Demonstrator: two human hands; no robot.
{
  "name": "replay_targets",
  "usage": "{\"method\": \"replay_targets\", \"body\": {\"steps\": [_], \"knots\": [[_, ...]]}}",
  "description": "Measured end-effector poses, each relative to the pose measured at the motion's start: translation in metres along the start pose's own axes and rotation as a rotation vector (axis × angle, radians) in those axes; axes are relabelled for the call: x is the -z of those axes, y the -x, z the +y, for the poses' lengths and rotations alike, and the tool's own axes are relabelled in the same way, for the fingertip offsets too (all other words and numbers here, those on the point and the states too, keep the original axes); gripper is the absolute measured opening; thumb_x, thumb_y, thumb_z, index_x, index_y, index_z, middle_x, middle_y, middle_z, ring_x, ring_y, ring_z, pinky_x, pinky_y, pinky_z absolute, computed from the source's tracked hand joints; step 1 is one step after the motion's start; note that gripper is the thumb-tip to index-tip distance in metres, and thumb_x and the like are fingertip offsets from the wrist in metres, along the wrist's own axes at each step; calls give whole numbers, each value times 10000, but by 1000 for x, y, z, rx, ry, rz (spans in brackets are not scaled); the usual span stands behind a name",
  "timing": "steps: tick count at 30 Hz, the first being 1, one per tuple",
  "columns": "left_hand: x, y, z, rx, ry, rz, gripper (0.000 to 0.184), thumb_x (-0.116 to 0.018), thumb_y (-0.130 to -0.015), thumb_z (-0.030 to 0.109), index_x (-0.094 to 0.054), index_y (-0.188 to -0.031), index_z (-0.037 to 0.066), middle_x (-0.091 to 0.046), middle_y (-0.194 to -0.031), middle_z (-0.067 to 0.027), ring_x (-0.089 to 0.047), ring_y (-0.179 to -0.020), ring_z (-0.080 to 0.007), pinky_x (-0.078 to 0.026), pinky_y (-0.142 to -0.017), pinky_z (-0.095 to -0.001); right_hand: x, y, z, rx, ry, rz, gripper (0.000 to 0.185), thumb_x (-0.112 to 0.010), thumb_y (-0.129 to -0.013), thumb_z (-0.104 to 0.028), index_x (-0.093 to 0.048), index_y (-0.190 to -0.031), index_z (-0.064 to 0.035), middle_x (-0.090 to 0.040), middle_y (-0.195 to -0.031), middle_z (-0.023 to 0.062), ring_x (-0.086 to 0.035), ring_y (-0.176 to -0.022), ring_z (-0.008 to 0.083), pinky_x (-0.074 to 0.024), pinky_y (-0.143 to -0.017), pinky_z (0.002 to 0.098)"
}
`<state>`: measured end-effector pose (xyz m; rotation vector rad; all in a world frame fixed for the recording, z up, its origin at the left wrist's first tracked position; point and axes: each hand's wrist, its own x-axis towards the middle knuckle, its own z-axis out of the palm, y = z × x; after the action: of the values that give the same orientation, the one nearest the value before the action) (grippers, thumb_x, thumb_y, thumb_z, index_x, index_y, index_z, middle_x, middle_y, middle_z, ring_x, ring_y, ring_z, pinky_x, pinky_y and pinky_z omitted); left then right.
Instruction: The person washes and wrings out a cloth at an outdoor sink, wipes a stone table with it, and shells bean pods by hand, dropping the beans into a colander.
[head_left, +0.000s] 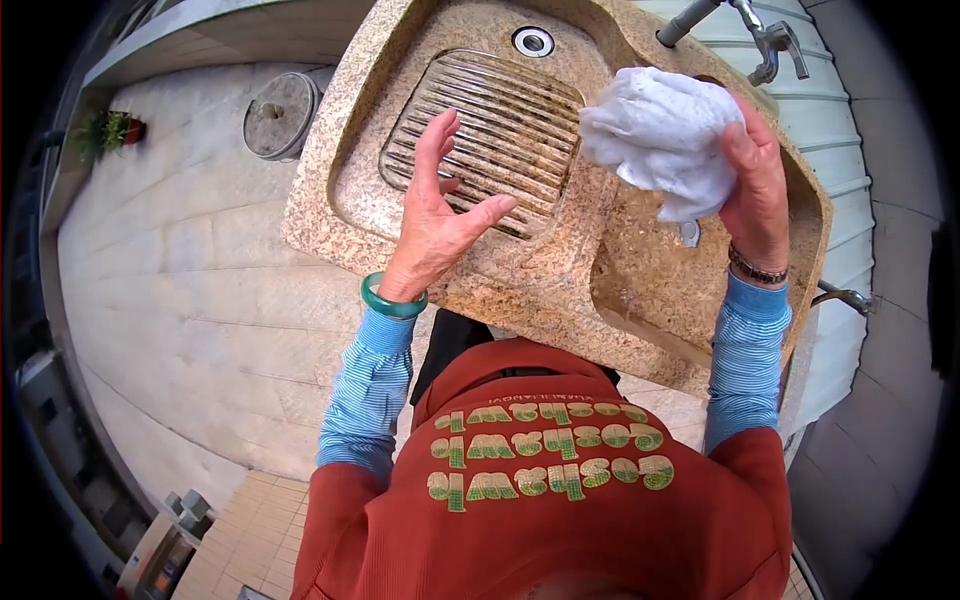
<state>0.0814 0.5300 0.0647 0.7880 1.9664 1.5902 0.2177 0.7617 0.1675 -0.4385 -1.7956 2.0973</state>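
Observation:
A bunched white cloth point(660, 135) is gripped in my right hand point(757, 185), over the right-hand basin of a speckled stone sink point(570, 265). My left hand point(437, 215), with a green bangle at the wrist, is raised above the near left part of the ribbed washboard point(485, 130). Its fingers and thumb are spread apart and hold nothing. The cloth hides part of the basin and the right edge of the washboard area.
A metal tap point(775, 50) stands at the back right. A round drain point(532, 41) lies beyond the washboard. On the paved floor are a lidded bucket point(281, 118) and a potted plant point(122, 130). A second metal fitting point(845, 298) sits right of the sink.

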Motion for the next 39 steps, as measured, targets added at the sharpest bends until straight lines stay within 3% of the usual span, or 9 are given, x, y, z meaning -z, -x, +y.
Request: {"method": "replay_targets", "body": {"steps": [4, 7, 10, 15, 20, 22, 31, 34, 39], "knots": [[-5, -49, -2, -138, 385, -258, 537, -688, -731, 171, -431, -1194, 83, -513, -1096, -123, -532, -1021, -225, -503, -802, -334, -57, -31, 23, 0, 24, -118, 393, -579, -868, -358, -595, -1064, -18, -627, -929, 38, -581, -853, 94, -475, -749, 223], [6, -50, -37, -104, 85, 7, 201, -594, -752, 82, -463, -892, 23, -561, -798, -97, -540, -751, -163, -456, -642, -310, -60, -67, 89, -73, 117, -115, 360, -571, -876, -344, -605, -1054, -32, -618, -894, 17, -560, -824, 73, -468, -715, 217], [28, -28, -85, 39, -396, -34, 226, -602, -770, 80, -521, -974, 25, -552, -959, -113, -565, -742, -158, -466, -636, -260, -53, -87, 159, -240, 441, 18, 373, -549, -870, -303, -578, -1131, -38, -626, -917, 69, -578, -843, 151, -473, -754, 273], [36, -19, -75, -23, -949, -20, 747, -642, -736, 400, -343, -1261, -39, -378, -1278, -209, -293, -1234, -362, -230, -963, -568, -81, -111, 224, -337, 1147, 318, 629, -571, -751, -568, -544, -1212, -140, -456, -1181, 282, -429, -1140, 383, -380, -931, 413], [34, -28, -104, -36, -1396, -231, 769, -493, -807, 502, -305, -1348, -11, -252, -1406, -230, -215, -1309, -379, -134, -985, -642, -144, -68, 195, 244, 1011, -16, 270, -655, -732, -278, -598, -911, -84, -511, -962, 167, -533, -836, 323, -458, -687, 415], [44, -23, -113, -206, -1314, -217, 730, -467, -835, 480, -281, -1364, 12, -249, -1409, -225, -192, -1318, -380, -102, -973, -673, -160, -51, 196, 534, 967, -200, 231, -629, -752, -252, -578, -909, -90, -485, -846, 134, -535, -826, 301, -468, -651, 404], [36, -32, -112, -35, -1274, -274, 652, -394, -882, 437, -258, -1374, 33, -169, -1440, -219, -118, -1338, -402, -69, -962, -690, -147, -102, 214, 229, 1193, -135, 445, -532, -815, -507, -607, -928, -83, -505, -933, 158, -512, -902, 319, -442, -720, 425], [41, -28, -110, -75, -1199, -308, 675, -391, -859, 431, -235, -1393, 49, -116, -1457, -217, -59, -1346, -414, -19, -964, -695, -148, -42, 193, 479, 1060, -249, 343, -579, -803, -414, -591, -905, -87, -515, -911, 137, -512, -886, 288, -439, -709, 421], [30, -35, -111, 34, -1282, -289, 766, -399, -851, 529, -224, -1385, 7, -133, -1452, -215, -67, -1344, -410, -38, -963, -693, -132, -127, 244, 283, 1221, -43, 245, -575, -805, -316, -560, -891, -88, -520, -929, 127, -512, -899, 289, -436, -701, 444]]}}
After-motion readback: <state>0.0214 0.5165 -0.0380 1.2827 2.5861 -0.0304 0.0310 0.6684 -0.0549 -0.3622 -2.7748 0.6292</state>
